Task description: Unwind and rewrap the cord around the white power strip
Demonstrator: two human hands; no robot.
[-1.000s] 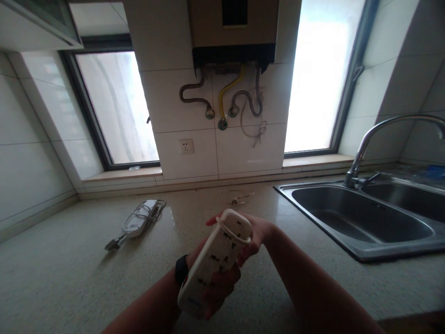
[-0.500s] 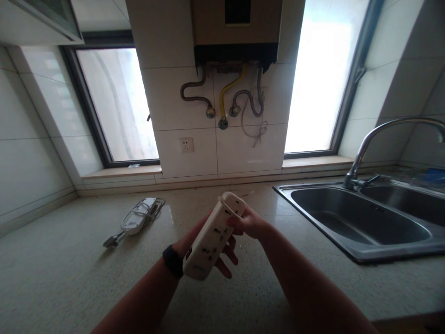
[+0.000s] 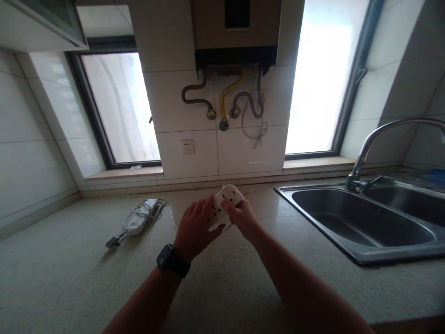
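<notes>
A white power strip (image 3: 219,204) with dark socket holes is held above the counter in front of me. My left hand (image 3: 195,226), with a dark watch on the wrist, lies over its near end, fingers on top and thumb at the lower side. At the far end my right hand (image 3: 240,214) grips the strip, thumb on its face beside a loop of white cord (image 3: 224,189). Part of the strip is hidden by both hands. To the left, a second power strip (image 3: 137,223), wrapped in its own cord, lies on the counter with its grey plug toward me.
On the right, a steel double sink (image 3: 354,218) with a curved faucet (image 3: 361,157) is set into the speckled counter (image 3: 86,278). A water heater (image 3: 236,32) with hoses hangs on the tiled wall, above a wall socket (image 3: 187,146). Windows stand on both sides.
My left hand has turned from beneath the strip to over its near end. The strip has moved slightly away from me. The wrapped strip rests where it was.
</notes>
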